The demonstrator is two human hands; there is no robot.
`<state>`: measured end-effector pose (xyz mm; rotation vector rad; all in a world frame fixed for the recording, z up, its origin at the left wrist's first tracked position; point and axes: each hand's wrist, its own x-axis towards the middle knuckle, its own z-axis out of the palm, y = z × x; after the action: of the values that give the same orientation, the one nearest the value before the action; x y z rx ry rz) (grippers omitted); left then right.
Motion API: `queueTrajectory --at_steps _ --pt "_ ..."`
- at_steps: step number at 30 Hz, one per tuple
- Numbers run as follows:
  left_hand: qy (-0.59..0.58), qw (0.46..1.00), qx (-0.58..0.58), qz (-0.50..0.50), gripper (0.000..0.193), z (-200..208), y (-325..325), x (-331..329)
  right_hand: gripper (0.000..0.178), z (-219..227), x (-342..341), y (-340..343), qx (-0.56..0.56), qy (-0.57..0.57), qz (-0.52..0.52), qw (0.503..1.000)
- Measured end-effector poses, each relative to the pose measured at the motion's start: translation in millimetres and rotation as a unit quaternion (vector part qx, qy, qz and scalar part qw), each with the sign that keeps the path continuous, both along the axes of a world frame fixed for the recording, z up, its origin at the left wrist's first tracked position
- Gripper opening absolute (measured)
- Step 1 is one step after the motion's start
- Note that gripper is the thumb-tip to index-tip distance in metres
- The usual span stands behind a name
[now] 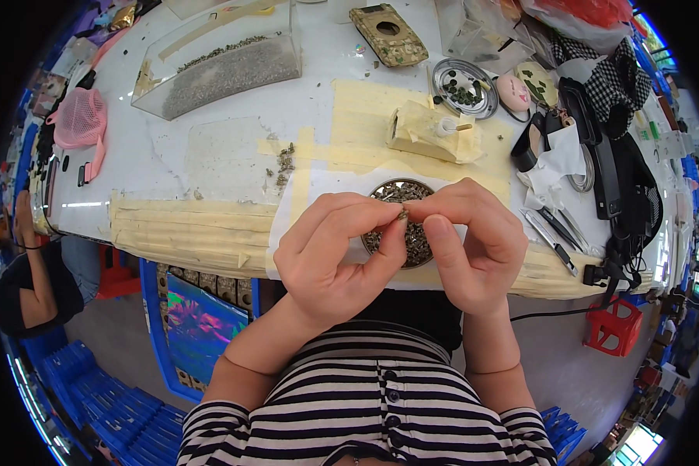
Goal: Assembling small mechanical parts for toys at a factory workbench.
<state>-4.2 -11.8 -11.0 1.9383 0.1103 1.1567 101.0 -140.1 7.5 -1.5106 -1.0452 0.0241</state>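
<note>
My left hand point(338, 252) is closed in a pinch, thumb against fingertips, on a small greenish-brown part point(403, 215). From the other side my right hand point(481, 247) meets it, fingers curled and fingertips at the same part; its thumb sits slightly lower and apart. The part is too small to make out its exact kind. Just below both hands is a round dish point(374, 189) full of many similar small brown and grey pieces, partly covered by my fingers. A sheet of white paper point(287, 225) lies under the dish.
Beyond the hands are a tape-covered block point(423, 132), a camouflage model hull point(388, 35) and a clear bin of small parts point(233, 78). Tweezers and a knife point(551, 242) lie at right, near a round tin of dark green pieces point(464, 87). A pink mesh item point(80, 118) is left.
</note>
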Motion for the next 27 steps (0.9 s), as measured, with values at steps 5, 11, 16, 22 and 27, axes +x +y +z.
queueTrajectory --at_steps 5,11,16,22,27 --pt "0.004 1.000 -0.012 -0.006 0.022 0.9 1.2 0.7 0.017 3.5 -2.5 0.0 -0.015 -0.021 -0.009 1.000" --pt "0.021 0.998 -0.055 -0.030 0.021 2.3 1.0 0.1 0.022 4.7 -3.4 0.8 -0.029 -0.037 -0.013 0.999" --pt "0.023 0.996 -0.085 -0.031 0.021 -0.2 2.0 -0.9 0.028 3.6 -1.7 3.1 -0.010 -0.056 -0.009 0.998" --pt "0.019 0.995 -0.084 -0.041 0.019 -0.8 3.5 -0.5 0.030 5.0 -4.8 3.8 -0.015 -0.055 0.001 0.998" --pt "0.012 0.907 -0.378 -0.184 0.015 -0.9 6.2 -6.9 0.029 4.4 -4.2 1.5 -0.009 -0.052 -0.018 0.998"
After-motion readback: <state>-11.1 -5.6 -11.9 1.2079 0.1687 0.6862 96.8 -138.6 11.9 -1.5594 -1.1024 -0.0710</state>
